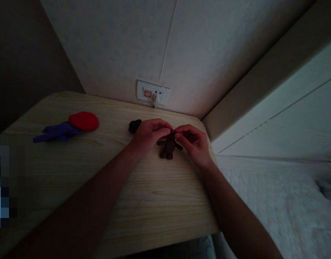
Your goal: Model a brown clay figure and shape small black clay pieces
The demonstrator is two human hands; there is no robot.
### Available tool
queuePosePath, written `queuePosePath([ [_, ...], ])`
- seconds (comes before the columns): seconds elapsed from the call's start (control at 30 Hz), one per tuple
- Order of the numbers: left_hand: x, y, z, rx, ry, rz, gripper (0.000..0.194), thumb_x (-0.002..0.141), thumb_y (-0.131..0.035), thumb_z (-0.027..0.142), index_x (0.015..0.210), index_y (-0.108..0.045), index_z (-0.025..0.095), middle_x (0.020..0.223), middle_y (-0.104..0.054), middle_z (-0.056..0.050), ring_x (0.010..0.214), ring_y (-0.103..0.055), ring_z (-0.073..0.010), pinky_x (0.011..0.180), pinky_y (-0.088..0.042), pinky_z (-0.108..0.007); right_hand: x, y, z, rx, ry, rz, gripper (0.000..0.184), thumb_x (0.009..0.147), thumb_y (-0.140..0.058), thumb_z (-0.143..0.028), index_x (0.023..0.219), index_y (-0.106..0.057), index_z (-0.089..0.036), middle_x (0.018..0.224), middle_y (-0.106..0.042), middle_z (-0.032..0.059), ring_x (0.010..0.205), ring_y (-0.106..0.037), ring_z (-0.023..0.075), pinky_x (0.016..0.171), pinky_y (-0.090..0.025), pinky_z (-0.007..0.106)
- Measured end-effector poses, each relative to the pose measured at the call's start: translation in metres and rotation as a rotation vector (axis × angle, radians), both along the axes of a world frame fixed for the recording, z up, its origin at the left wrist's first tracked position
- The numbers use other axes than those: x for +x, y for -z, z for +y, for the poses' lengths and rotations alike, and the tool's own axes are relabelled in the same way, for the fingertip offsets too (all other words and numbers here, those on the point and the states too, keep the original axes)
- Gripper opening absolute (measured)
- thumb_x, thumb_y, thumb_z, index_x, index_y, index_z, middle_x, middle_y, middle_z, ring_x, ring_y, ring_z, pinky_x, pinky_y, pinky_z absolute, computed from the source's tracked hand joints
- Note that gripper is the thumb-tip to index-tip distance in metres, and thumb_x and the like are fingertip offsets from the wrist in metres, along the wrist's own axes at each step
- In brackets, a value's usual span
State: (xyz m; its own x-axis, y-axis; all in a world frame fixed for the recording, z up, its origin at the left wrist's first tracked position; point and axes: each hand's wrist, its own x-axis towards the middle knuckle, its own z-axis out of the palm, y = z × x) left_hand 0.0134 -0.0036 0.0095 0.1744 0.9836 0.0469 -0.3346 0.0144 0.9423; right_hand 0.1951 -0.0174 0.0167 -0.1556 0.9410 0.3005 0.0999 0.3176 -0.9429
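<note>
A small dark brown clay figure (169,146) with arms and legs lies on the light wooden table (154,201). My left hand (150,133) and my right hand (193,142) meet over its top end, with the fingertips of both pinched on the figure's head. A separate dark clay lump (134,125) sits just left of my left hand. Farther left a flat red clay disc (83,121) rests against a purple clay figure (57,132) lying on the tabletop.
A white wall socket (152,92) with a plug is on the wall behind the table. The table's right edge runs beside a white bed cover (275,201). A blurred-out patch (3,187) sits at the left edge. The scene is dim.
</note>
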Motion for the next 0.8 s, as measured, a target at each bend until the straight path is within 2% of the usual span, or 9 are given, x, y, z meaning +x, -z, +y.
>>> queuePosePath([
  [0.2, -0.0004, -0.0042, -0.0024, -0.024, 0.009, 0.006, 0.016, 0.067, -0.076, 0.026, 0.078, -0.077, 0.015, 0.075, -0.074, -0.004, 0.070, -0.068, -0.0163, 0.068, -0.053, -0.030, 0.0022, -0.0013, 0.0003, 0.012, 0.006, -0.002, 0.007, 0.085, -0.077, -0.029, 0.091, -0.079, -0.025, 0.082, -0.073, 0.0000, 0.075, -0.065, 0.0149, 0.071, -0.053, 0.031],
  [0.4, -0.0011, -0.0054, -0.0029, -0.014, 0.000, 0.071, 0.019, 0.064, -0.074, 0.023, 0.081, -0.075, 0.016, 0.080, -0.075, -0.004, 0.071, -0.067, -0.0167, 0.067, -0.052, -0.030, 0.0039, 0.0007, 0.0014, -0.005, -0.008, 0.024, 0.013, 0.084, -0.071, -0.021, 0.091, -0.080, -0.025, 0.080, -0.073, -0.0010, 0.076, -0.066, 0.0155, 0.074, -0.054, 0.031],
  [0.6, -0.0028, -0.0052, -0.0041, 0.000, 0.042, 0.114, 0.033, 0.062, -0.074, 0.018, 0.095, -0.072, 0.016, 0.094, -0.077, -0.005, 0.079, -0.071, -0.0180, 0.070, -0.053, -0.029, 0.0035, 0.0003, 0.0011, 0.004, -0.006, 0.014, 0.013, 0.083, -0.069, -0.020, 0.091, -0.079, -0.024, 0.080, -0.073, -0.0009, 0.076, -0.066, 0.0157, 0.074, -0.054, 0.032],
  [0.8, -0.0055, -0.0056, -0.0049, -0.048, 0.169, 0.112, 0.053, 0.062, -0.081, 0.009, 0.113, -0.068, 0.017, 0.105, -0.077, -0.008, 0.091, -0.075, -0.0210, 0.082, -0.058, -0.034, 0.0035, 0.0001, 0.0012, 0.002, -0.007, 0.002, 0.013, 0.082, -0.068, -0.021, 0.090, -0.077, -0.025, 0.079, -0.071, -0.0007, 0.077, -0.066, 0.0173, 0.075, -0.055, 0.034],
])
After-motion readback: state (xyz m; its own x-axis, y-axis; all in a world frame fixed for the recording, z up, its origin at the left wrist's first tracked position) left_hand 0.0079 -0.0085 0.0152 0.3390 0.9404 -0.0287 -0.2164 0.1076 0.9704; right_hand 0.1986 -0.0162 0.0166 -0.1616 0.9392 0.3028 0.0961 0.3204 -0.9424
